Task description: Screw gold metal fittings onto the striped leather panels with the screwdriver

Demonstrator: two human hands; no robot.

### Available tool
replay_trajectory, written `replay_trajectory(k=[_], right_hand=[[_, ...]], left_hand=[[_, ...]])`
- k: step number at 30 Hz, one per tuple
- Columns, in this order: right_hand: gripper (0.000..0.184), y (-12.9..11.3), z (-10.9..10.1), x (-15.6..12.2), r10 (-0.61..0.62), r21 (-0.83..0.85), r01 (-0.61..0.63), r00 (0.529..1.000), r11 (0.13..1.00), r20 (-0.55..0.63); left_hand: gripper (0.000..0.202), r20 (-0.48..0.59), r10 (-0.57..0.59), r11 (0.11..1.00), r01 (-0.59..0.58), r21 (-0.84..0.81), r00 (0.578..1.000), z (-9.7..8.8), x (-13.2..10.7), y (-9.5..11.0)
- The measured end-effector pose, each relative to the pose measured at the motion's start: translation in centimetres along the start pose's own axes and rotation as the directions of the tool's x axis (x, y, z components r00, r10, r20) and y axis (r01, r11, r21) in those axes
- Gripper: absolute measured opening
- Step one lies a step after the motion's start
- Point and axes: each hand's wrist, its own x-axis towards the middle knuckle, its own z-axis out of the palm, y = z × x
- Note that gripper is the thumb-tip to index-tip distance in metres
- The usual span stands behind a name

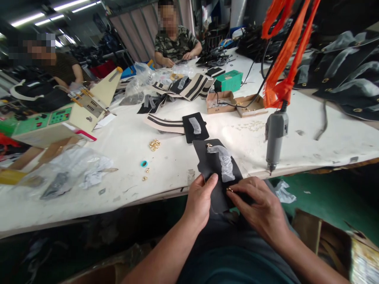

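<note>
My left hand (199, 203) grips the left edge of a black panel (217, 173), thumb on top. A handle wrapped in white film (226, 163) lies along the panel, with a gold fitting (209, 146) at its far end. My right hand (257, 203) pinches a small gold fitting (229, 189) between thumb and fingertips, at the panel near the handle's close end. Left of the panel on the table are a pile of gold fittings (154, 145), a blue ring (144, 163) and two loose gold pieces (147, 170).
A grey electric screwdriver (276, 138) hangs from orange straps (278, 86) at the right. Another black panel (195, 128) lies ahead. Small cardboard boxes (220, 103), a green box (229, 81) and a cream machine (56, 124) stand on the table. Two people sit across.
</note>
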Motion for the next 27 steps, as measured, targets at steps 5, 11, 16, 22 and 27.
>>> replay_trajectory(k=[5,11,16,22,27], right_hand=[[0.006,0.2,0.5,-0.2,0.013,0.017,-0.014,1.0,1.0,0.019],[0.011,0.8,0.8,-0.9,0.011,0.03,-0.013,0.998,0.999,0.054],[0.016,1.7,0.4,-1.0,0.068,0.146,-0.105,0.969,0.984,0.237],[0.016,2.1,0.1,-0.9,0.029,0.156,-0.069,0.969,0.985,0.244],[0.02,1.8,-0.3,-1.2,-0.06,0.115,0.038,0.978,0.993,0.198]], left_hand=[[0.037,0.013,-0.053,0.997,0.054,-0.061,0.998,0.1,-0.2,-0.7],[0.04,0.014,-0.079,0.996,0.079,-0.042,0.997,0.3,-0.3,-1.1],[0.046,0.001,-0.136,0.989,0.136,0.058,0.991,-0.6,0.2,-1.1],[0.054,0.03,-0.131,0.991,0.13,0.021,0.991,-0.9,0.4,-1.2],[0.05,0.03,-0.111,0.994,0.11,0.019,0.993,-0.7,0.5,-1.1]])
